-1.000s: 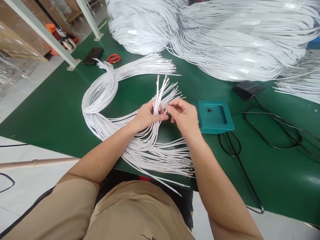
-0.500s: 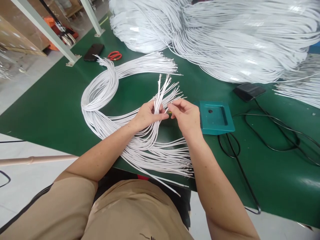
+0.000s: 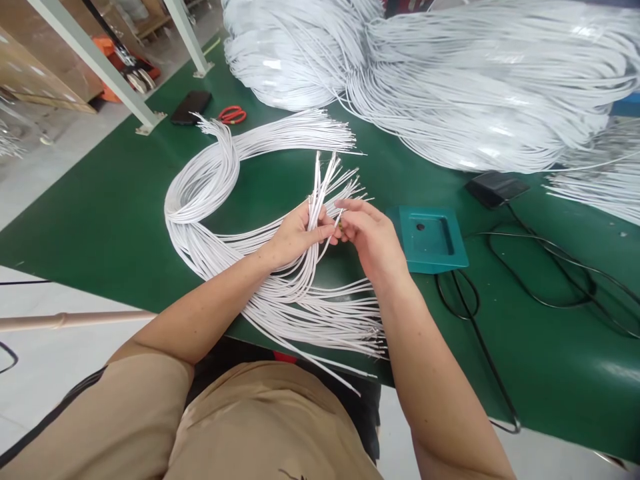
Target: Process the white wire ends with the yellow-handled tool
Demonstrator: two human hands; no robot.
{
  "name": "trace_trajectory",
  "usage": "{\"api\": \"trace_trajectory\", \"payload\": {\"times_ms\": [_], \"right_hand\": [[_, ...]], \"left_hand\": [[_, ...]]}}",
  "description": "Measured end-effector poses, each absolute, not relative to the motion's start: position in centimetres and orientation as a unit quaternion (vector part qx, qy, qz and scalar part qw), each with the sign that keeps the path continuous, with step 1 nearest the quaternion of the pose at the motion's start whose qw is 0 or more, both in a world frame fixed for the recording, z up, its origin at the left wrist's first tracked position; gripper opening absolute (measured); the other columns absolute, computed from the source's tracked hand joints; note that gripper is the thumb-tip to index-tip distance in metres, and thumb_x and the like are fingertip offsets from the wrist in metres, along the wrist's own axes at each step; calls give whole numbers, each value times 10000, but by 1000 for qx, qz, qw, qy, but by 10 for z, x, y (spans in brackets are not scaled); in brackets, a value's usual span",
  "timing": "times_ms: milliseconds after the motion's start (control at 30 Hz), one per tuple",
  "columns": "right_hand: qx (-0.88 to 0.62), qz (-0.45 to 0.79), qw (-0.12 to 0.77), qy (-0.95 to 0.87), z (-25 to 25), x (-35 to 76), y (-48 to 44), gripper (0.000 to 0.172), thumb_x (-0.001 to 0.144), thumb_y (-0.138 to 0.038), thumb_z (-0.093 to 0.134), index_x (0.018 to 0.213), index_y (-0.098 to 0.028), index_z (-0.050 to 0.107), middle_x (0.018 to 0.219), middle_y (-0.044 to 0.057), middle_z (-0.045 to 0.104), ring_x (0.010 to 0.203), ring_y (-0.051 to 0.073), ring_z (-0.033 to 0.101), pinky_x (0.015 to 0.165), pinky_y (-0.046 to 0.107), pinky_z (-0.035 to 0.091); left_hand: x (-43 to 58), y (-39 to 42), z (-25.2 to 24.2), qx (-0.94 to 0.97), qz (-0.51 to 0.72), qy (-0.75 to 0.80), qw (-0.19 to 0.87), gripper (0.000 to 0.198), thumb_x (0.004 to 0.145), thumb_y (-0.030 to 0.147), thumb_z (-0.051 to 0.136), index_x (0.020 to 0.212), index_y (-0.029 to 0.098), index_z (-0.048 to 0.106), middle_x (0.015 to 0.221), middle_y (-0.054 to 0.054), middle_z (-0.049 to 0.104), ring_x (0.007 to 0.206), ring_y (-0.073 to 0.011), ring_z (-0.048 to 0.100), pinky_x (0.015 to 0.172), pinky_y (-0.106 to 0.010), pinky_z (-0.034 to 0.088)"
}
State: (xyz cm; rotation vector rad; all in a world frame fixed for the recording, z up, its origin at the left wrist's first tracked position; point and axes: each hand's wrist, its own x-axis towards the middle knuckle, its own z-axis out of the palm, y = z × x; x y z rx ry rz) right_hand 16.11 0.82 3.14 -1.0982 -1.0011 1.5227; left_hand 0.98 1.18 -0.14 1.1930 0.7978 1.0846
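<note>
My left hand (image 3: pixel 295 235) is closed round a small bunch of white wires (image 3: pixel 315 207), whose stripped ends stick up above the fingers. One wire of the bunch stands apart at the left thumb. Close to it on the right is my right hand (image 3: pixel 367 233), its fingers bent toward that wire's tip; something small and yellow-green shows between the fingertips, too small to make out. A long looped bundle of white wires (image 3: pixel 200 190) lies on the green table (image 3: pixel 120 220) beneath and left of my hands, its loose ends fanned out to the right.
A teal tray (image 3: pixel 433 240) is right of my right hand. Behind it lie a black device (image 3: pixel 495 189) and black cables (image 3: pixel 540 300). Red-handled scissors (image 3: pixel 233 115) and a dark flat object (image 3: pixel 191 107) lie at the back left. Large wire coils (image 3: pixel 475 87) cover the back.
My right hand has turned slightly, with its fingers shifted at the wire tip. The separate wire now stands more upright by the left thumb. The left hand still holds the bunch.
</note>
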Motion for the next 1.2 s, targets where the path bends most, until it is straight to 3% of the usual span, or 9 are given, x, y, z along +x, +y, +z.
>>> {"api": "trace_trajectory", "payload": {"times_ms": [67,167,267,433,633,733,867,1000,1200], "right_hand": [[-443,615,494,-426,30,162,10,241,718,-273,630,930,-190,707,583,-64,487,536,88,440,546,246,403],[-435,612,490,-443,30,162,10,180,729,-358,674,797,-192,690,571,-60,486,516,86,444,519,247,406],[-450,592,490,-455,31,162,8,159,712,-339,716,680,-200,646,568,-47,544,517,90,478,546,254,443],[-474,544,507,-472,31,167,7,122,701,-308,734,729,-190,722,641,-24,628,577,93,486,608,258,452],[-500,508,482,-510,30,168,8,81,719,-249,653,689,-176,670,642,-27,626,626,105,518,649,254,445],[-538,485,439,-532,30,168,9,78,700,-220,597,641,-182,630,641,-22,615,645,123,538,636,256,451],[-545,494,455,-502,31,169,10,163,769,-341,566,751,-199,643,678,-32,593,559,101,488,582,252,446],[-509,482,438,-563,30,170,9,232,826,-415,589,828,-195,664,769,-7,659,666,119,555,675,262,458],[-533,245,359,-726,24,170,6,234,912,-224,469,744,-184,627,800,48,661,778,173,579,748,296,432]], "left_hand": [[10,11,0,516,464,358,625,421,720,357,798,806,178,427,721,17,663,666,-120,670,649,-259,499],[10,11,0,519,455,357,629,447,704,370,808,792,182,412,723,12,664,669,-125,673,625,-251,490],[9,11,-1,531,452,351,625,437,712,370,802,799,183,417,732,6,664,677,-124,669,621,-248,484],[7,12,-2,535,459,354,614,388,743,365,782,827,171,456,775,-6,670,697,-115,664,658,-250,491],[6,11,1,548,462,338,610,537,777,366,757,1231,211,517,810,12,627,710,-107,636,601,-219,452],[5,11,2,546,452,343,617,567,777,371,754,1280,228,535,812,11,605,713,-104,619,591,-215,442],[4,11,2,554,436,341,622,547,793,375,738,1292,244,554,826,2,606,726,-109,618,604,-217,451],[2,11,-1,560,430,343,620,498,804,392,728,1256,244,581,832,-4,600,746,-107,620,600,-204,447],[3,15,-5,515,418,345,664,493,779,342,753,1228,217,593,812,-3,624,695,-96,624,560,-193,435]]}}
